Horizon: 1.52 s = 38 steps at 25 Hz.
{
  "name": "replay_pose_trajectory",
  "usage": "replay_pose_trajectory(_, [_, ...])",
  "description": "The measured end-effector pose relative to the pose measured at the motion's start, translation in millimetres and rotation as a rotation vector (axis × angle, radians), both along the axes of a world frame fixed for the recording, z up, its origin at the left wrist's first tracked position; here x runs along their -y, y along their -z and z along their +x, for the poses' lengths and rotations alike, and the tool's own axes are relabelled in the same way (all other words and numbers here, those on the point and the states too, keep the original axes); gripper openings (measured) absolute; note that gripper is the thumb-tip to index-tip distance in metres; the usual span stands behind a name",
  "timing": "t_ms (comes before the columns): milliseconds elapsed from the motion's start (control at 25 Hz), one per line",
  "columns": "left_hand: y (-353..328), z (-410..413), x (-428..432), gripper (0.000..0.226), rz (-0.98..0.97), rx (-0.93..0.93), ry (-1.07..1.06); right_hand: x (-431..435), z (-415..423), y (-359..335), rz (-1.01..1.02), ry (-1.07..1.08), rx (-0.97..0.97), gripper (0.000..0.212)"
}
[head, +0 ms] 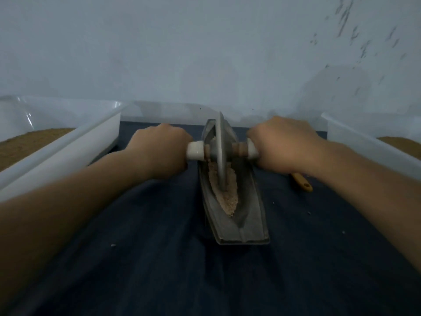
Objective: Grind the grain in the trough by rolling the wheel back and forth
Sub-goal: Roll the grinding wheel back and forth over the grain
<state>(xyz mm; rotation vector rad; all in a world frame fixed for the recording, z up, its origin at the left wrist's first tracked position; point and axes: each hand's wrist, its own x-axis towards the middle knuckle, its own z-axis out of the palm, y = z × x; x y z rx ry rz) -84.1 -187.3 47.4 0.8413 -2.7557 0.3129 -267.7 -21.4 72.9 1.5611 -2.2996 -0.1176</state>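
A grey boat-shaped trough lies lengthwise on a dark blue cloth. Pale brown ground grain fills its groove. A thin grey wheel stands upright in the groove, toward the trough's far half. A wooden axle with white handles passes through the wheel. My left hand grips the left handle. My right hand grips the right handle. The handles' outer ends are hidden inside my fists.
A white plastic tub holding brown grain stands at the left, and another white tub at the right. A yellow wooden tool lies on the cloth under my right wrist. A pale wall rises just behind the trough. Crumbs dot the cloth.
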Motion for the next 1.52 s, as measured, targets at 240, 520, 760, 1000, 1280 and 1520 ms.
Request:
replay_pose_trajectory(240, [6.5, 7.9, -5.5, 0.007, -0.134, -0.074, -0.017, -5.0, -4.0, 13.1, -0.099, -0.005, -0.107, 0.017])
replay_pose_trajectory(520, [-12.9, -13.6, -5.1, 0.014, -0.178, 0.010, -0.035, 3.9, -12.6, 19.3, -0.140, -0.005, 0.018, 0.017])
replay_pose_trajectory(760, [-7.3, 11.5, -15.0, 0.005, -0.404, -0.051, 0.094, -42.4, -9.9, 31.4, -0.225, -0.171, -0.028, 0.023])
replay_pose_trajectory(1000, [-25.0, -47.4, 1.5, 0.016, -0.310, -0.002, -0.114, 35.2, -35.1, 29.3, -0.224, 0.112, 0.105, 0.015])
replay_pose_trajectory(1280, [4.2, 34.2, -32.3, 0.020, -0.274, -0.134, 0.024, -36.4, 4.5, 11.7, -0.236, -0.153, -0.336, 0.030])
replay_pose_trajectory(1520, [-4.8, -42.6, 15.0, 0.016, -0.109, -0.102, -0.107, 40.2, -13.5, 12.7, -0.211, 0.130, -0.106, 0.007])
